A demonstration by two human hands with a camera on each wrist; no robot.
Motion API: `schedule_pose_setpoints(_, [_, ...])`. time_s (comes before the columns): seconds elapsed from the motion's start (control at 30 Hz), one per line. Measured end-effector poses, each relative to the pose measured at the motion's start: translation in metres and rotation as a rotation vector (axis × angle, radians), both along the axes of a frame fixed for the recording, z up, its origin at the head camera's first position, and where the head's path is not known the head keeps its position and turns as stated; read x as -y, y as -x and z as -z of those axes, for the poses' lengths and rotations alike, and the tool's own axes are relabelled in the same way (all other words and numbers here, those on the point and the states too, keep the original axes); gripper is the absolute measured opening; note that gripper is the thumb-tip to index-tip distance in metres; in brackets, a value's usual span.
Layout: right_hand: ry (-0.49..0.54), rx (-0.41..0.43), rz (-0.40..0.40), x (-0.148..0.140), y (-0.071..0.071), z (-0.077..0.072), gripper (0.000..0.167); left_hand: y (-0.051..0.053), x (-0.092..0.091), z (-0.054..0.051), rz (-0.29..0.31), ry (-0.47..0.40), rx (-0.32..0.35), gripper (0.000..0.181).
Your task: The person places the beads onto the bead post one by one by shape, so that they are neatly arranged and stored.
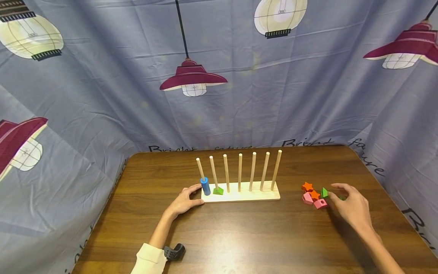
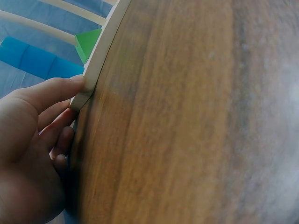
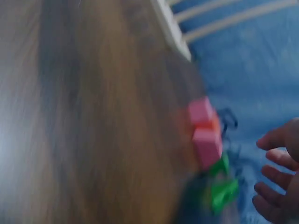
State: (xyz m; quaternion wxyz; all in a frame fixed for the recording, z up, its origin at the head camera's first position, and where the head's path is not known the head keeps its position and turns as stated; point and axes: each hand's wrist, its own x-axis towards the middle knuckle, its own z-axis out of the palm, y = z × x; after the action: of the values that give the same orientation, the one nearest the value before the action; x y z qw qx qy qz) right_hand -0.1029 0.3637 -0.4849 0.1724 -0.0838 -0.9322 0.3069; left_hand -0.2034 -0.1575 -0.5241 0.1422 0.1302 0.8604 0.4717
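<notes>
A pale wooden board (image 1: 239, 196) with several upright pegs stands on the table. Blue pieces (image 1: 205, 186) are stacked on its leftmost peg, and a green triangular piece (image 1: 218, 191) lies at the base of the second. My left hand (image 1: 183, 201) grips the board's left end, thumb on the near edge, as the left wrist view (image 2: 37, 126) also shows. At the right, my right hand (image 1: 352, 207) hovers with parted fingers beside a green piece (image 1: 324, 192); in the right wrist view the hand (image 3: 282, 175) holds nothing. Another green piece (image 3: 223, 195) is partly hidden by it in the head view.
Two orange star pieces (image 1: 307, 187) and two pink pieces (image 1: 320, 204) lie grouped left of my right hand. A black strap-like object (image 1: 175, 252) is at my left wrist. A patterned curtain (image 1: 219, 114) hangs behind the wooden table (image 1: 219, 236).
</notes>
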Motion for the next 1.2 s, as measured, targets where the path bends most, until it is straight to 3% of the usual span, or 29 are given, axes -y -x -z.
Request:
schedule_pose_setpoints(0.1, [-0.013, 0.092, 0.048, -0.021, -0.007, 0.009, 0.046, 0.0, 0.0, 0.0, 0.005, 0.004, -0.005, 0.065])
schedule_pose_setpoints(0.27, [-0.023, 0.203, 0.048, -0.037, -0.01, 0.02, 0.058, 0.0, 0.001, 0.0, 0.007, 0.006, -0.005, 0.064])
schedule_pose_setpoints(0.63, [-0.02, 0.267, 0.074, -0.044, 0.003, 0.025, 0.046, 0.0, 0.0, 0.001, 0.0, -0.004, -0.006, 0.064])
schedule_pose_setpoints(0.77, [-0.015, 0.229, 0.081, -0.04, 0.005, 0.024, 0.041, 0.0, 0.0, 0.001, 0.0, -0.009, -0.011, 0.064])
schedule_pose_setpoints(0.93, [-0.02, 0.11, 0.092, -0.029, 0.008, 0.017, 0.038, 0.001, 0.0, 0.002, 0.006, -0.005, -0.022, 0.064])
schedule_pose_setpoints(1.2, [0.057, -0.058, 0.052, -0.001, 0.014, -0.02, 0.032, 0.001, 0.001, 0.002, 0.0, -0.022, -0.011, 0.064])
